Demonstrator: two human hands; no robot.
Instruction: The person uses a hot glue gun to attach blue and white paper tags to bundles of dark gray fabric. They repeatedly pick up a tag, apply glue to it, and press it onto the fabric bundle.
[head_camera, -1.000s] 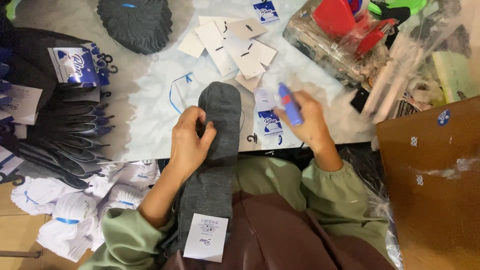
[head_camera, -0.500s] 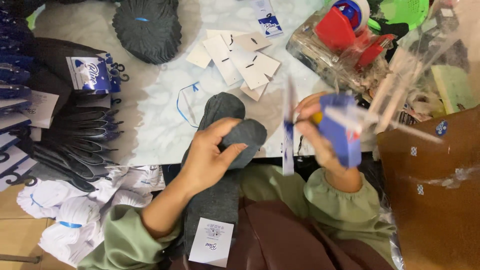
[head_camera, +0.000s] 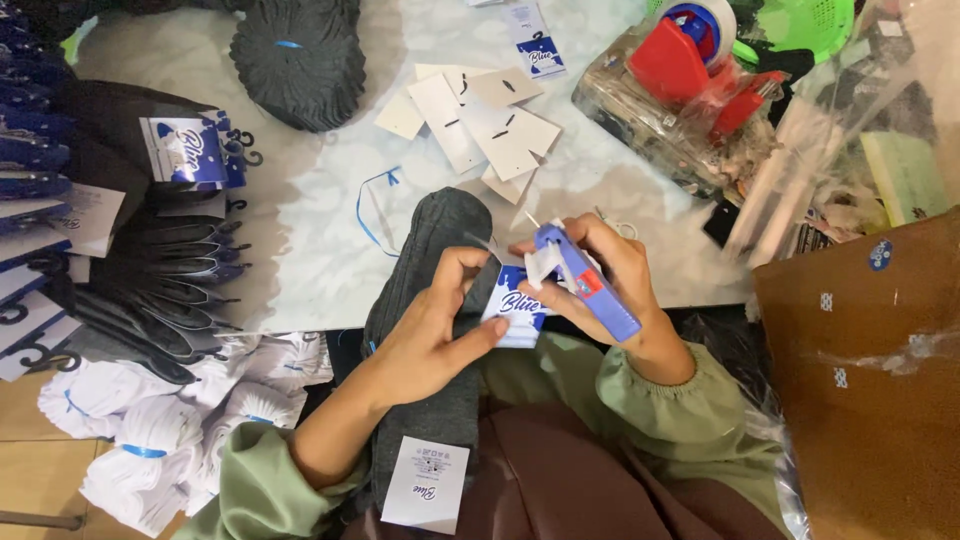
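A dark grey sock (head_camera: 425, 300) lies lengthwise from the table edge down onto my lap, with a white card label (head_camera: 424, 484) at its near end. My left hand (head_camera: 437, 325) rests on the sock's middle and pinches a blue-and-white card label (head_camera: 515, 312) against it. My right hand (head_camera: 610, 275) grips a blue tagging gun (head_camera: 580, 278), its white tip pressed at the top of that card label. Both sleeves are pale green.
Loose white cards (head_camera: 480, 125) lie fanned beyond the sock. Stacked dark socks on hooks (head_camera: 150, 250) fill the left, white sock bundles (head_camera: 150, 420) sit lower left. A dark knitted pile (head_camera: 300, 50) is at top. A red tape dispenser (head_camera: 690, 50) and plastic bags lie right, a brown cardboard box (head_camera: 870, 380) near right.
The right hand has brought the tagging gun and a card label from the right onto the sock. The left hand now pinches the label there. The view has shifted slightly.
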